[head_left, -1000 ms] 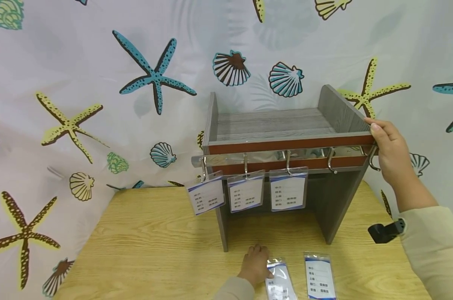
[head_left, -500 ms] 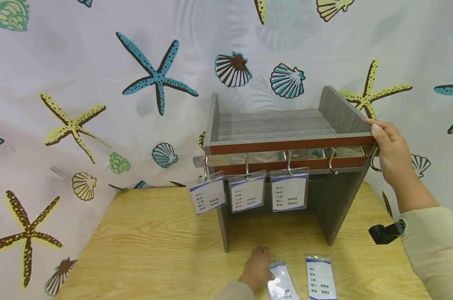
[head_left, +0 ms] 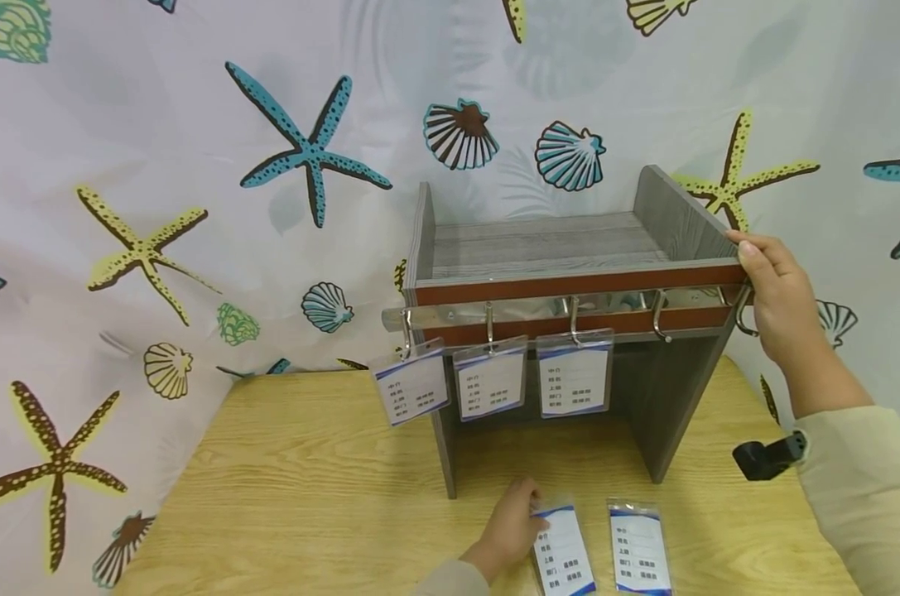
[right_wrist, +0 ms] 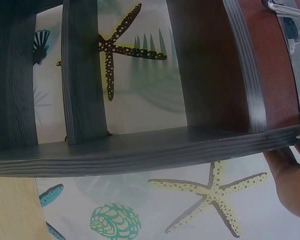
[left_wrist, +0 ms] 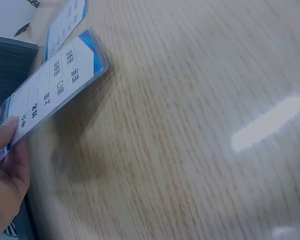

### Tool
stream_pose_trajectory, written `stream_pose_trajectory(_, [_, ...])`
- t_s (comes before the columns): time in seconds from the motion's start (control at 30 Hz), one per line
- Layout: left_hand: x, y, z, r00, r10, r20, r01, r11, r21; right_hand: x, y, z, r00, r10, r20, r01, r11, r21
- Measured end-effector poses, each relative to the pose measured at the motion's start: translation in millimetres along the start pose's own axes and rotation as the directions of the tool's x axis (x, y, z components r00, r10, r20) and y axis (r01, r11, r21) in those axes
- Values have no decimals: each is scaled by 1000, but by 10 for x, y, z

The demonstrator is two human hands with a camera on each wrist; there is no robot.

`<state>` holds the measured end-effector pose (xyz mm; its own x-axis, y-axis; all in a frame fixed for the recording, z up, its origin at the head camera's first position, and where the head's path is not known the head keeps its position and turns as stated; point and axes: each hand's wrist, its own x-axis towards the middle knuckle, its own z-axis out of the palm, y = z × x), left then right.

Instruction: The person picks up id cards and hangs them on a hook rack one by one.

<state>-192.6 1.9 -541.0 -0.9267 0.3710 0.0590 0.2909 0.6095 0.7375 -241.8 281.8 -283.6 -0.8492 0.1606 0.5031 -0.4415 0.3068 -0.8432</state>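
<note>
My left hand [head_left: 511, 526] pinches the top end of a clear-sleeved name badge [head_left: 563, 553] between thumb and fingers. In the left wrist view this badge [left_wrist: 52, 87] is tilted, its far end raised off the wood and casting a shadow. Another name badge [head_left: 639, 550] lies flat just to its right. My right hand [head_left: 781, 302] grips the upper right front corner of a grey wooden shelf [head_left: 546, 240]. Three badges hang from the left hooks of the metal hook rail [head_left: 457, 316] on its front; the left one [head_left: 412, 387] hangs askew. Two hooks on the right bear nothing.
The shelf stands on a light wood table [head_left: 293, 463] against a curtain [head_left: 375, 91] printed with starfish and shells. A small black device [head_left: 768, 458] sits at my right sleeve. Bare table top extends to the left of the shelf.
The pinched badge has tilted up toward the head camera, so its printing shows more fully. My left hand has shifted slightly with it. My right hand stays on the shelf corner.
</note>
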Motion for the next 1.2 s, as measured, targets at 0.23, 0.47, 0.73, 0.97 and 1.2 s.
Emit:
stream_pose_trajectory(0.23, [-7,34,-95,998,46,-37,-48,996,-74,1,-10,16,1000,5,-7,-5,1000,15])
stream_pose_trajectory(0.47, [-13,206,-220,996,75,-44,-82,982,-168,-4,-14,24,1000,-3,-9,3,999,52])
stream_pose_trajectory(0.73, [-19,475,-343,989,127,-70,-140,958,-250,-3,-9,31,1000,-19,-7,20,994,111])
stream_pose_trajectory(0.97, [-13,762,-475,967,222,-127,-250,926,-283,-2,-13,32,1000,-19,-2,19,991,130])
stream_pose_trajectory(1.2, [4,1073,-653,924,332,-189,-373,892,-255,-7,-20,22,1000,-18,10,17,997,77])
